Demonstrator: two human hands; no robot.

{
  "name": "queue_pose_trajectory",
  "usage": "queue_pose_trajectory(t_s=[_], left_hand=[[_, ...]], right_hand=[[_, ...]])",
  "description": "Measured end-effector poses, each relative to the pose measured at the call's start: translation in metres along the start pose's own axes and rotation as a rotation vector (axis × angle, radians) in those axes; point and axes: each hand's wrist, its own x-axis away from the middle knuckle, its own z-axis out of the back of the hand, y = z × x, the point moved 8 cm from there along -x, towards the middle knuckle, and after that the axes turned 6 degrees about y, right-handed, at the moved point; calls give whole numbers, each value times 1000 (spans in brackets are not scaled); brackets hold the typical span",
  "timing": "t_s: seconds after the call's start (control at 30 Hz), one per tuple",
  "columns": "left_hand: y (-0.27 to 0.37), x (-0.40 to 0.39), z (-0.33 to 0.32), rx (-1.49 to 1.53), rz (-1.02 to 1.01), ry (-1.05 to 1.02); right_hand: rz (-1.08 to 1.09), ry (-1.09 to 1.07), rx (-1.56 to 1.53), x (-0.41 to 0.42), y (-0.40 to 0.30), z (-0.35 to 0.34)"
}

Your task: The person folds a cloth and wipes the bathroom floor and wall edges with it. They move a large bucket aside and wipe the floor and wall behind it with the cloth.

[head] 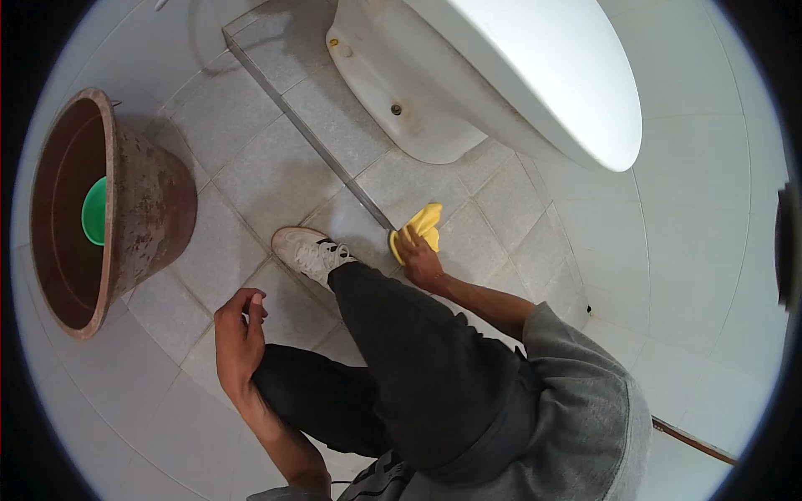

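Note:
My right hand is closed on a yellow cloth and presses it to the grey floor tiles, at the near end of a narrow raised edge strip. Part of the cloth fans out beyond the fingers. My left hand hangs by my knee with curled fingers and nothing seen in it; the thumb and fingertips do not appear to touch. Between the hands, my white shoe stands on the tiles.
A large brown plastic tub with a green bowl or dipper in it stands at the left. The white toilet rises beyond the strip. Pale tiled walls surround the floor, and a small dark hole shows at the right wall's foot.

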Motion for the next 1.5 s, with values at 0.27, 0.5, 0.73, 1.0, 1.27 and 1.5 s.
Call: queue_pose_trajectory(t_s=[0.27,0.5,0.73,1.0,1.27,1.5], left_hand=[[-8,11,11,2,16,22],[-24,17,26,46,58,90],[-17,3,28,66,19,82],[-30,-9,28,119,38,81],[-50,-24,32,147,134,53],[-101,14,68,138,202,253]], right_hand=[[-519,-255,43,106,184,70],[-559,586,-432,34,90,155],[-46,314,-302,-156,-44,95],[167,244,-321,-185,-57,107],[336,309,-332,-400,-80,99],[54,670,-360,-562,-29,154]])
